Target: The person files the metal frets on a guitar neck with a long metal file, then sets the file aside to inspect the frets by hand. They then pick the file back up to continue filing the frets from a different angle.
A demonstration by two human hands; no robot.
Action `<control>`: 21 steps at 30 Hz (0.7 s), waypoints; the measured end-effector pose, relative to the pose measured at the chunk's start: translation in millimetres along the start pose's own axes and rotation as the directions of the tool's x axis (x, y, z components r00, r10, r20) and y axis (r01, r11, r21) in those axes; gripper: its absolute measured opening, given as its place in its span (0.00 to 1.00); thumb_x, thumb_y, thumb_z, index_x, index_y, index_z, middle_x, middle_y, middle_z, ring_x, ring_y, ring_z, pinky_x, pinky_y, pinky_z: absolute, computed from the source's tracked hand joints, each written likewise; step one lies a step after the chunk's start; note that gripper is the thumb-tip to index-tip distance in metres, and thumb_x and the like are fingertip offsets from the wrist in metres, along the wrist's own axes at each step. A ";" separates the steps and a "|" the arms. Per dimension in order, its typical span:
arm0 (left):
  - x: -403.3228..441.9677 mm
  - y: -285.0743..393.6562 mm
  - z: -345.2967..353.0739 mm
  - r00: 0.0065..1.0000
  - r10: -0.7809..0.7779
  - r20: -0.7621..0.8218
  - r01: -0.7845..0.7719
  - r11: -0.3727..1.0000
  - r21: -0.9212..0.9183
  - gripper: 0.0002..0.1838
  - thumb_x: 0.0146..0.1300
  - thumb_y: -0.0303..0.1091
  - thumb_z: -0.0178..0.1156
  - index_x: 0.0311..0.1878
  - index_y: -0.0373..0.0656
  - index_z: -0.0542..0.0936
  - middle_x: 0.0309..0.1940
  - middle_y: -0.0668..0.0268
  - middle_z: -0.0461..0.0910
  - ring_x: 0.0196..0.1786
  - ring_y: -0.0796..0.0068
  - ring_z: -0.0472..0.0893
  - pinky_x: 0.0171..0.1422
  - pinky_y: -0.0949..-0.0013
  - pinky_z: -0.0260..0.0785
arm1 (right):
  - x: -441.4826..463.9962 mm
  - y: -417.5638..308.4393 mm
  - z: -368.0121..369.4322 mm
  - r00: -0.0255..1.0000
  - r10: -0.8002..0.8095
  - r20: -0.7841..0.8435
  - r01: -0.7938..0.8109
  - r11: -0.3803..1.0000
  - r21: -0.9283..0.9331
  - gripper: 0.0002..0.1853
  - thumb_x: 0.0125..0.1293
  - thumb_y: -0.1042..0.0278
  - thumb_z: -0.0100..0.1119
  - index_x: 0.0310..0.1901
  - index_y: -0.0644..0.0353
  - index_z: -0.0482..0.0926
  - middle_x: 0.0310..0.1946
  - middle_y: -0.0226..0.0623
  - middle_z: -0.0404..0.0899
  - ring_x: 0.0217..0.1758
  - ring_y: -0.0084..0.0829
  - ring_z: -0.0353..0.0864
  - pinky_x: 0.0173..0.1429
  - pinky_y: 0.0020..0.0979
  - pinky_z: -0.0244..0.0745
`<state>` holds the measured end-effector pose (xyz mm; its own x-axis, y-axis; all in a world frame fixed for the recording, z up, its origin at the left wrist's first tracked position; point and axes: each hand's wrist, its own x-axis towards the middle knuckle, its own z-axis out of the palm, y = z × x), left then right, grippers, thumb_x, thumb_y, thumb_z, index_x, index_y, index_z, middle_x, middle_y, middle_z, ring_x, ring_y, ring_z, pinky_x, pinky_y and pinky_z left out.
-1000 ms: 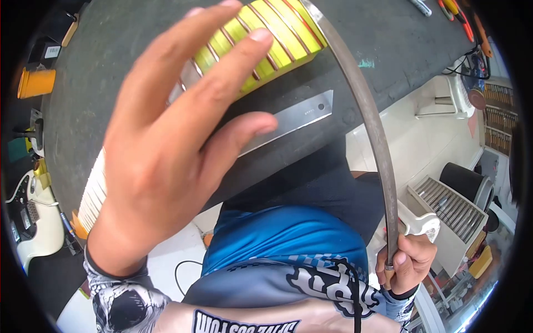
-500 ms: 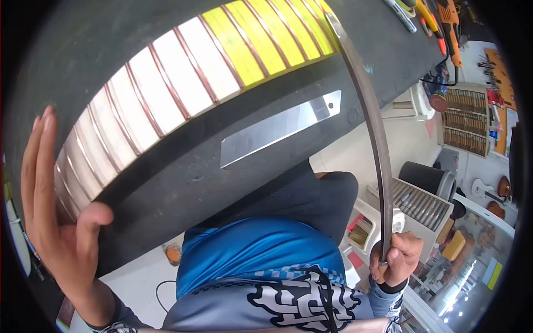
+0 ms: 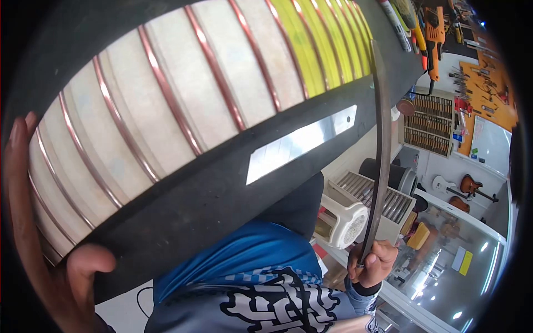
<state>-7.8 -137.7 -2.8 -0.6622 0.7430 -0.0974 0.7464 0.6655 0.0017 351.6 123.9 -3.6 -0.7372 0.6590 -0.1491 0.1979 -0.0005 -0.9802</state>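
A guitar fretboard (image 3: 216, 72) with copper-coloured frets lies across the dark bench; its spaces are covered in whitish tape, yellow towards the right end. My left hand (image 3: 39, 244) is around its left end, fingers stretched along the far side and thumb apart at the near edge. Nothing shows in that palm. My right hand (image 3: 373, 261) is closed on the lower end of a long, narrow metal bar (image 3: 382, 133), perhaps a file. The bar's upper tip meets the yellow-taped end; whether it touches I cannot tell. A snap-off cutter blade (image 3: 302, 145) lies on the bench in front of the fretboard.
Markers (image 3: 395, 25) and an orange power tool (image 3: 436, 39) lie at the bench's far right. Beyond are a white stool (image 3: 341, 222), a rack of metal rods (image 3: 369, 194), a drawer cabinet (image 3: 427, 125) and guitars (image 3: 471, 184) on the wall.
The view has shifted, and the fretboard appears larger and nearer. In the picture, the bar stands more upright and my right hand sits slightly further left. Both hands keep their positions around fretboard and bar.
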 end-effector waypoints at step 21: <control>5.0 0.4 -8.0 0.996 0.012 0.087 -0.015 0.999 0.033 0.64 0.54 0.86 0.39 0.80 0.39 0.60 0.78 0.48 0.62 0.77 0.57 0.69 0.76 0.55 0.63 | 111.8 -55.2 85.2 0.992 -0.055 -0.116 0.016 0.948 -0.317 0.20 0.75 0.72 0.56 0.65 0.66 0.78 0.21 0.42 0.79 0.16 0.25 0.75 0.19 0.24 0.69</control>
<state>-11.3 -133.1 4.6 -0.6451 0.7416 -0.1837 0.7578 0.6519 -0.0296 203.2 133.5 22.8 -0.6670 0.7408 -0.0788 0.3811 0.2484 -0.8905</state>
